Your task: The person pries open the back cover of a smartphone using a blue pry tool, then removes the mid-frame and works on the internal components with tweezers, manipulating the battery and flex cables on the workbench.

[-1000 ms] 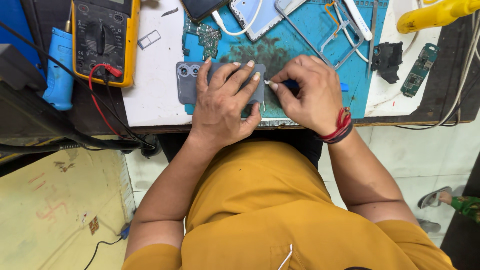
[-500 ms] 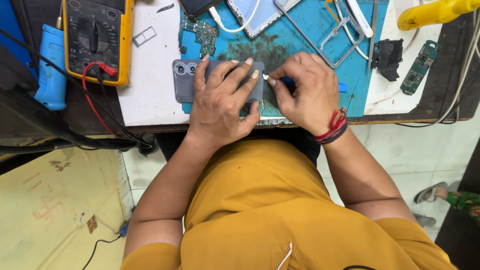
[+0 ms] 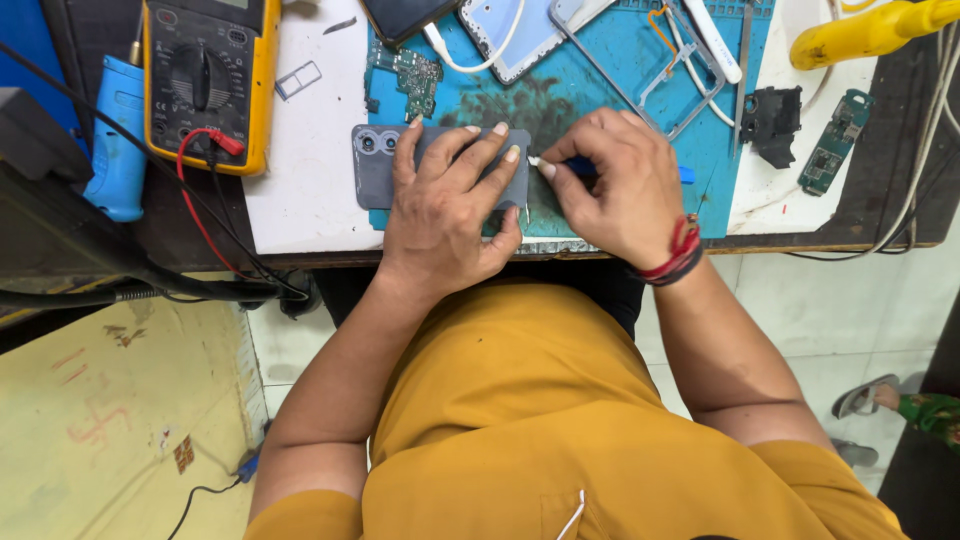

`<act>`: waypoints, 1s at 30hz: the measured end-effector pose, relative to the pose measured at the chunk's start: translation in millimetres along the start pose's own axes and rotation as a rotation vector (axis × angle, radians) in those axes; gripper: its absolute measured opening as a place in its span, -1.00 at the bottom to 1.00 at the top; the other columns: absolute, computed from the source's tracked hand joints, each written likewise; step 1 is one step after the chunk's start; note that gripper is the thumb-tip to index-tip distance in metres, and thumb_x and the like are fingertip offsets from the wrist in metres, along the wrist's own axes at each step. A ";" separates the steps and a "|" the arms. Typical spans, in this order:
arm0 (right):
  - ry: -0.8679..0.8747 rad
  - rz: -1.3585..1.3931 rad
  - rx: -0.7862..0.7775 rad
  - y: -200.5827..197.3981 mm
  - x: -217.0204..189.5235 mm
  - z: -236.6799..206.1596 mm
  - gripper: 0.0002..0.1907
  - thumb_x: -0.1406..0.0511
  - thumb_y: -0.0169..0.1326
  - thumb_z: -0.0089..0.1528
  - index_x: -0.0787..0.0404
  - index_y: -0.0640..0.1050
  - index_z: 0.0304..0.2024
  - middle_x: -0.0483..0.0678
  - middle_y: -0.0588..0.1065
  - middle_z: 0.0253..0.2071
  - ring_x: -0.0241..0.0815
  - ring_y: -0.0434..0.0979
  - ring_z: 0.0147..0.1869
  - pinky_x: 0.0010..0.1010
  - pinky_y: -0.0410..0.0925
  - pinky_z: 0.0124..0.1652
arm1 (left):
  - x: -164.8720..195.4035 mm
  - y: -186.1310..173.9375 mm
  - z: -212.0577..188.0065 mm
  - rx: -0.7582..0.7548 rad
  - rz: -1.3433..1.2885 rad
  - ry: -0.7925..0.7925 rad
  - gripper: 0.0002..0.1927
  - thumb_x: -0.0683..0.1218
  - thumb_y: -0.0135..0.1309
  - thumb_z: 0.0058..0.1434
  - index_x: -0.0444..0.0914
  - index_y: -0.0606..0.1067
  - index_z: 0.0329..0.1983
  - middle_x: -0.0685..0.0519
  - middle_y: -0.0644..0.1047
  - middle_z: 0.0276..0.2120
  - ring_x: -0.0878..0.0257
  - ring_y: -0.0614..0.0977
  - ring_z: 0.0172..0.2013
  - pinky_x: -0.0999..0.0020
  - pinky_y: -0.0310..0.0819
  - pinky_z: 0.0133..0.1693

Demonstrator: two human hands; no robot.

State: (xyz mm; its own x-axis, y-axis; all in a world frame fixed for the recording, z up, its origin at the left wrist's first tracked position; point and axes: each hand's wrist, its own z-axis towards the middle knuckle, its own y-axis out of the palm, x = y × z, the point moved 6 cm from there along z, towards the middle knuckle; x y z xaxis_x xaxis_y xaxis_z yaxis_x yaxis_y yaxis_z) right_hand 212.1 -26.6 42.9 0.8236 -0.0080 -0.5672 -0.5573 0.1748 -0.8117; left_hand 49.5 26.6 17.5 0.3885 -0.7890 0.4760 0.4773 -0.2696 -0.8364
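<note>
Grey phone (image 3: pixel 385 165) lies face down on the near edge of the blue mat (image 3: pixel 620 110), with its back camera rings at the left end. Most of it is hidden under the left hand (image 3: pixel 445 205).

Left of the phone sits a yellow meter (image 3: pixel 205 80) with a red wire (image 3: pixel 200 200) looping toward the near edge of the table. Further left is a light blue tool (image 3: pixel 118 140). A small green board (image 3: pixel 405 75) lies just beyond the phone. Far across the mat are a white phone shell (image 3: pixel 520 40) and a thin metal frame (image 3: pixel 650 70). To the right, off the mat, are a black part (image 3: pixel 770 120) and another green board (image 3: pixel 830 140). A yellow handle (image 3: pixel 870 30) sticks out at the far right corner.

The left hand lies flat on the phone with its fingers spread, pressing it down, and the thumb curls around the near edge. The right hand (image 3: pixel 620 190) is just right of the phone, fingers pinched tight on a thin blue tool (image 3: pixel 685 175). The tool's white tip (image 3: pixel 534 161) touches the right end of the phone. Red bands (image 3: pixel 680 255) circle the right wrist. Both arms reach out from a mustard shirt (image 3: pixel 540 430).
</note>
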 end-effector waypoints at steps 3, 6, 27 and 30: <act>-0.025 -0.018 0.020 0.8 -3.2 -1.1 -0.90 0.37 0.30 0.17 0.15 0.62 -0.28 -0.07 0.48 -0.30 0.01 0.50 -0.17 -0.22 0.35 -0.17 | -0.1 -0.4 -0.3 0.003 -0.011 -0.001 -0.49 0.07 0.19 0.22 -0.27 0.60 0.18 -0.02 0.49 0.27 0.08 0.42 0.26 -0.14 -0.15 0.43; 0.051 -0.039 0.085 0.2 -1.9 -1.8 -0.92 0.37 0.30 0.22 0.16 0.62 -0.28 -0.05 0.48 -0.29 0.00 0.50 -0.17 -0.23 0.35 -0.18 | -0.2 -0.2 -0.7 0.004 -0.010 -0.006 -0.50 0.06 0.19 0.22 -0.27 0.61 0.17 -0.02 0.50 0.27 0.07 0.42 0.27 -0.12 -0.15 0.45; 0.020 -0.032 0.093 -0.8 -0.3 -1.2 -0.91 0.37 0.31 0.22 0.15 0.62 -0.28 -0.05 0.48 -0.29 0.01 0.50 -0.16 -0.23 0.35 -0.15 | 0.0 -0.2 0.0 0.008 0.009 -0.001 -0.51 0.05 0.19 0.22 -0.26 0.60 0.17 -0.01 0.50 0.26 0.07 0.42 0.27 -0.12 -0.14 0.44; -0.006 -0.048 0.092 -2.0 -1.9 1.3 -0.90 0.36 0.32 0.21 0.16 0.61 -0.29 -0.07 0.48 -0.30 0.00 0.49 -0.17 -0.22 0.35 -0.14 | -0.2 -0.5 0.7 0.006 -0.015 -0.006 -0.49 0.06 0.20 0.18 -0.28 0.60 0.14 -0.04 0.51 0.24 0.06 0.43 0.23 -0.14 -0.13 0.42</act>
State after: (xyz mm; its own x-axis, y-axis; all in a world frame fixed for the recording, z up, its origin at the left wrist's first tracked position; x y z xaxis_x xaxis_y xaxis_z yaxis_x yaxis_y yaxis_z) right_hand 211.8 -25.7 45.7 0.8498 -0.0121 -0.5269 -0.5055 0.2640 -0.8214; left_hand 49.8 27.3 18.0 0.3854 -0.7817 0.4903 0.4882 -0.2781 -0.8272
